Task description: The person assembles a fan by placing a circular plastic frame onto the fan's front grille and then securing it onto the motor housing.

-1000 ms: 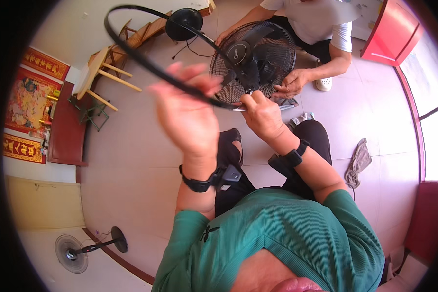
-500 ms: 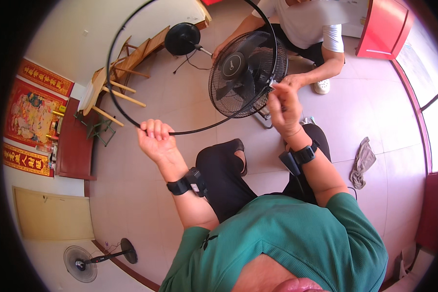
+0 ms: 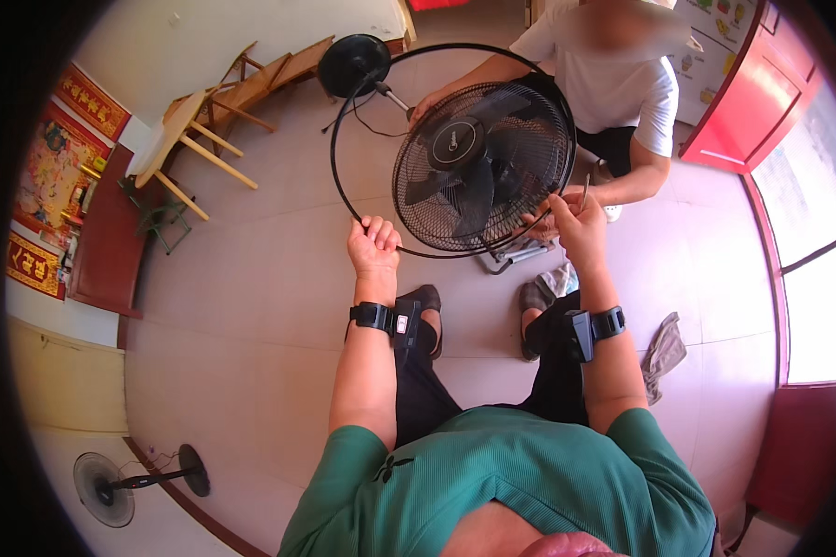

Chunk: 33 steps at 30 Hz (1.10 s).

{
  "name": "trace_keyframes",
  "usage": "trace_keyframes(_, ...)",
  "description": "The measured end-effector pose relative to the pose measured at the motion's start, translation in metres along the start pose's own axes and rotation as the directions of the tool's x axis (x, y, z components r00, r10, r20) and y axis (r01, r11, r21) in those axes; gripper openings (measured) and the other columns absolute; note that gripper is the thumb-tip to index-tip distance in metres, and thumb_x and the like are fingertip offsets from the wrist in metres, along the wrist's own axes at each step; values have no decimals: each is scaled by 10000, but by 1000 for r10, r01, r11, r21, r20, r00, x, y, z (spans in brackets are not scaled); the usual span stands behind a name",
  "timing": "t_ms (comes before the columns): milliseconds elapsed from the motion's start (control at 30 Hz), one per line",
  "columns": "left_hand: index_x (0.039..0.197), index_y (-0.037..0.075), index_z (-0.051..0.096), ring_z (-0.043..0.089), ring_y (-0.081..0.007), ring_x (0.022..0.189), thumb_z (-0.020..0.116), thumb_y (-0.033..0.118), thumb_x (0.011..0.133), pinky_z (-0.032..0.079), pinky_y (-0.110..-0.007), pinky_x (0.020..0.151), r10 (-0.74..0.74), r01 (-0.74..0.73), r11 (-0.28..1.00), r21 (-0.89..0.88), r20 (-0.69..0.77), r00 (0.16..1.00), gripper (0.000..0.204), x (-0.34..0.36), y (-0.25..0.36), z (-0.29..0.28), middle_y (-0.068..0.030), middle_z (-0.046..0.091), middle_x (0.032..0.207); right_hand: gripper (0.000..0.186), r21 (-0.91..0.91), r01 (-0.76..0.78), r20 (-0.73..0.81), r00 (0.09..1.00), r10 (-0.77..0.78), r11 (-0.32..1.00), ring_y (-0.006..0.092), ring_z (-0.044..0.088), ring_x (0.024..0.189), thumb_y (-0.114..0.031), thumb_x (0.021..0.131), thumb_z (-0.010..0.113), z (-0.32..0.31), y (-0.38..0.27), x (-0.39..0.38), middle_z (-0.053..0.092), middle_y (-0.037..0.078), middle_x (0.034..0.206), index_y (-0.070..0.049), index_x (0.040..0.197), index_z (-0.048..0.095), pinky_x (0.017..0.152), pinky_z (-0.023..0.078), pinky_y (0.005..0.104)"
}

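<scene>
A thin black hoop, apparently the clamp ring of a fan guard, is held out around the wire cage of a black fan. My left hand is closed round the ring at its lower left. At the right side of the cage, my right hand pinches the ring with thumb and forefinger. A thin, light-coloured rod stands up beside those fingertips; whose hand has it I cannot tell. A co-worker in a white shirt crouches behind the fan, with both arms reaching around it.
The fan's round black base lies tipped at the far left. A grey cloth is on the floor to the right. Wooden stools and a red cabinet line the left wall. Another standing fan is at lower left.
Both hands have brought the ring lower and to the right, from beside the fan to around its cage. My left hand has moved right; my right hand has come down to the cage's lower right.
</scene>
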State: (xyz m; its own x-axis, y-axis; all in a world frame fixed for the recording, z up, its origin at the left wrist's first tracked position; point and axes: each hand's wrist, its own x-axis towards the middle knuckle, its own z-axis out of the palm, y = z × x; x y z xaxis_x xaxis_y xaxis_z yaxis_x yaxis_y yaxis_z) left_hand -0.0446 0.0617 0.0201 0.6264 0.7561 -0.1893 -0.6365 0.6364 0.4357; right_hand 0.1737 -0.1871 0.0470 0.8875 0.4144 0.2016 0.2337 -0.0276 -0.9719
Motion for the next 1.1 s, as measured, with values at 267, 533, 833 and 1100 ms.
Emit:
trace_keyframes(267,709,113,435,339,-137,442,268,488,978,320,-272,390,2,71,983,170,-393,920,490,42,-38,-13,-7,358,537,333,-164,-178,-26,984,176,970,156,598,586,-301,809,663,10,13,45,619,76,642,26,794,603,548,487,301)
trace_keyframes(533,758,-36,486,575,-221,421,387,324,971,462,-323,309,307,242,351,905,-355,883,430,60,-61,-14,-129,543,598,351,22,-351,102,932,347,936,139,517,453,-344,811,664,-3,34,62,566,34,598,-14,727,581,423,431,283)
trace_keyframes(833,847,-67,601,623,-423,840,406,281,909,474,-477,805,313,302,-387,871,-184,932,403,64,-39,-49,-271,638,858,426,-365,-183,-10,981,193,913,214,616,643,-346,725,696,-2,41,64,634,140,683,62,804,606,611,498,322)
trace_keyframes(1100,995,-74,440,612,-329,460,308,265,982,547,-395,397,139,367,376,851,-443,886,364,73,-46,-56,-224,593,713,467,-631,-24,95,990,108,775,306,653,684,-392,756,674,5,17,85,648,206,711,73,762,628,639,496,375)
